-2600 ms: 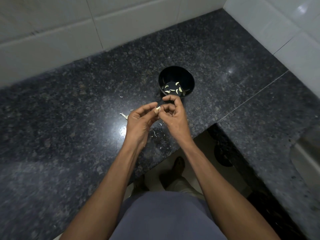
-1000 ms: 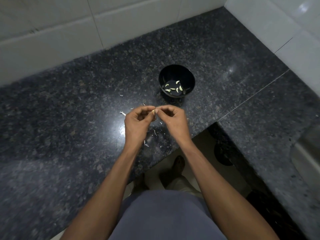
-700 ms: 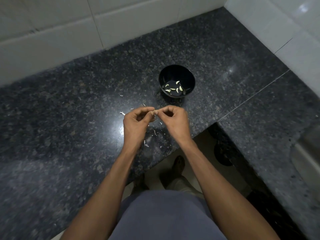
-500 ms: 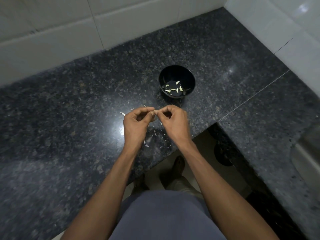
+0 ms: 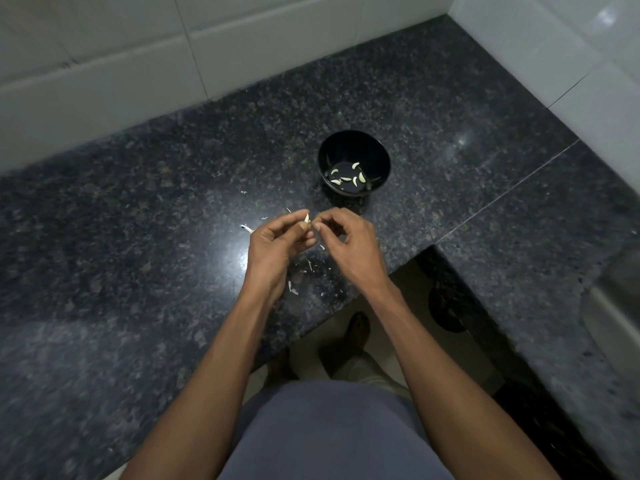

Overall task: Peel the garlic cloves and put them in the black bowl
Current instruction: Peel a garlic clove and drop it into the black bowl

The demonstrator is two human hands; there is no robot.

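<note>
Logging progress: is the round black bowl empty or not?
Not empty. The round black bowl stands upright on the counter with several pale peeled garlic cloves on its bottom.

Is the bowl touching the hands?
Apart. The head view shows bare countertop between the black bowl and both the left hand and right hand.

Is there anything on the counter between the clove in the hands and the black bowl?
Nothing visible. The small pale garlic clove, pinched between left hand and right hand, sits just short of the round black bowl; only bare dark granite counter lies between.
</note>
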